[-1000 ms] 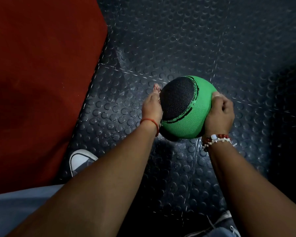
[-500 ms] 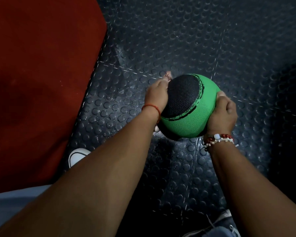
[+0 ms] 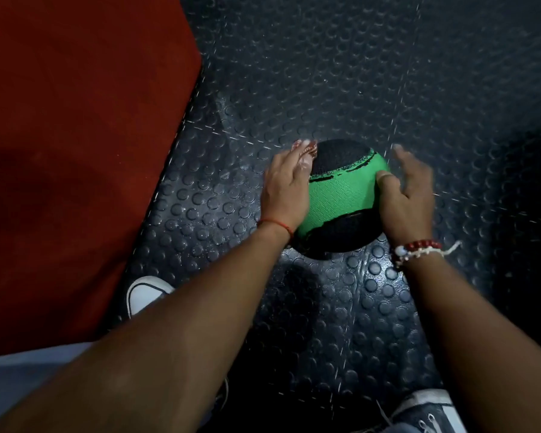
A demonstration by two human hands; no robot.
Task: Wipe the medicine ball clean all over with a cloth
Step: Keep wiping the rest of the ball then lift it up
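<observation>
A green medicine ball with black textured patches sits on the studded floor in the middle of the view. My left hand lies flat against its left side. It presses a small red-and-white patterned cloth onto the ball, and the cloth pokes out past the fingertips. Against the ball's right side is my right hand, thumb on the green surface and fingers stretched out and spread beyond the ball. One black patch faces away at the top, and another shows at the near bottom.
Dark studded rubber floor spreads all round the ball. A large red mat fills the left side. My white-toed shoe is by the mat's edge, and another grey shoe is at the bottom right.
The ball has rolled away from me, so the top black patch moved to the far side and a second patch appeared near me. My right hand's fingers uncurled. My left hand slid forward with the cloth.
</observation>
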